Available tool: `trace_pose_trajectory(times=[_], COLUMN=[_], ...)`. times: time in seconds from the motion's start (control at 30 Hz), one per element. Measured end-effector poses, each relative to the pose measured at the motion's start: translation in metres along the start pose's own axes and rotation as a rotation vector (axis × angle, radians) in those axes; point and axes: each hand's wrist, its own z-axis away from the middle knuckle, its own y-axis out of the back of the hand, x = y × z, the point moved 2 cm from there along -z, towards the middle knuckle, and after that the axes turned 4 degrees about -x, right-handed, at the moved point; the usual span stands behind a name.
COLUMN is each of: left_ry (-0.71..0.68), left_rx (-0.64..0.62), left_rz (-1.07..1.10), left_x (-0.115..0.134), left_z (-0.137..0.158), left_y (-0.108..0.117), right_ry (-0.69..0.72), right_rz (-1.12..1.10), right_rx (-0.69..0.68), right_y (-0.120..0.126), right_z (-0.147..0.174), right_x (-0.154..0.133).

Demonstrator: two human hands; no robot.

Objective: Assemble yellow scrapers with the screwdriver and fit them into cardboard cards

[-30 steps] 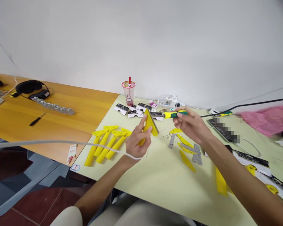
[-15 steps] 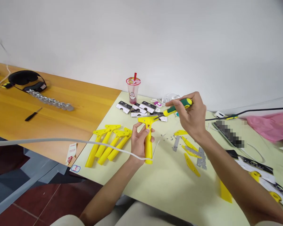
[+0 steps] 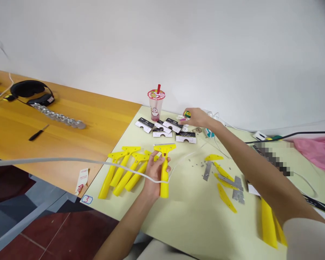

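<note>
My left hand is wrapped round the handle of a yellow scraper, held upright with its head at the top. A metal blade edge and screws show on that head. At the back of the table, my right hand is closed on a screwdriver; only the green and yellow end of its handle shows. Several other yellow scrapers lie to the left of my left hand. Loose yellow cover plates, grey metal blades and small screws are spread to the right.
Black-and-white cards and a lidded drink cup stand near the wall. A white cable crosses in front of my left hand. More yellow handles lie at the right, by a keyboard. A small black screwdriver rests on the wooden table.
My right hand has taken the screwdriver away from the scraper's head, towards the back of the table. My left hand has lowered the scraper slightly and moved it left.
</note>
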Motion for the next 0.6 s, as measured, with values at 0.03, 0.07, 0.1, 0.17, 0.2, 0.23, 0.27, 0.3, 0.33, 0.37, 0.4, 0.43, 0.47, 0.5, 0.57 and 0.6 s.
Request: trace_pose_trajectory(times=[0.03,0.07,0.1,0.17,0.2,0.23,0.27,0.3,0.33,0.37,0.4,0.43,0.47,0.5,0.57,0.6], left_ry=[0.001,-0.001,-0.007,-0.02,-0.021,-0.017,-0.013,-0.008,-0.006,-0.007,-0.011,-0.017,-0.023,-0.03,-0.039,-0.044], left_rx=[-0.006,-0.009,-0.008,0.002,0.003,0.0,-0.004,-0.009,-0.01,-0.011,-0.01,-0.009,-0.008,-0.009,-0.015,-0.02], left_rz=[-0.003,-0.005,-0.004,0.005,0.009,0.013,0.015,0.013,0.009,0.004,0.0,-0.002,0.0,0.006,0.016,0.017], left_x=[0.001,0.002,0.003,0.005,0.005,0.005,0.005,0.004,0.004,0.004,0.004,0.005,0.005,0.006,0.006,0.006], left_z=[0.0,0.0,0.0,0.001,0.001,0.0,0.0,0.0,0.0,0.0,0.0,0.0,0.001,0.001,0.001,0.001], left_y=[-0.001,-0.002,-0.003,-0.003,-0.003,-0.003,-0.002,-0.002,-0.001,-0.001,-0.001,-0.001,-0.001,-0.002,-0.002,-0.002], right_ry=[0.005,0.011,0.016,0.024,0.027,0.028,0.028,0.026,0.023,0.019,0.013,0.009,0.007,0.008,0.02,0.031], right_rz=[0.013,0.024,0.028,0.041,0.047,0.053,0.058,0.061,0.064,0.064,0.062,0.058,0.052,0.045,0.03,0.021], right_rx=[-0.052,-0.097,-0.125,-0.16,-0.17,-0.178,-0.186,-0.193,-0.198,-0.2,-0.199,-0.193,-0.184,-0.171,-0.139,-0.121], right_y=[-0.008,-0.016,-0.023,-0.033,-0.037,-0.041,-0.043,-0.046,-0.048,-0.051,-0.052,-0.054,-0.054,-0.053,-0.049,-0.046], right_z=[-0.009,-0.015,-0.019,-0.022,-0.022,-0.023,-0.023,-0.025,-0.026,-0.027,-0.029,-0.029,-0.03,-0.029,-0.026,-0.023], right_x=[0.004,0.005,0.005,0.002,0.0,-0.002,-0.004,-0.006,-0.008,-0.009,-0.01,-0.011,-0.013,-0.015,-0.021,-0.024])
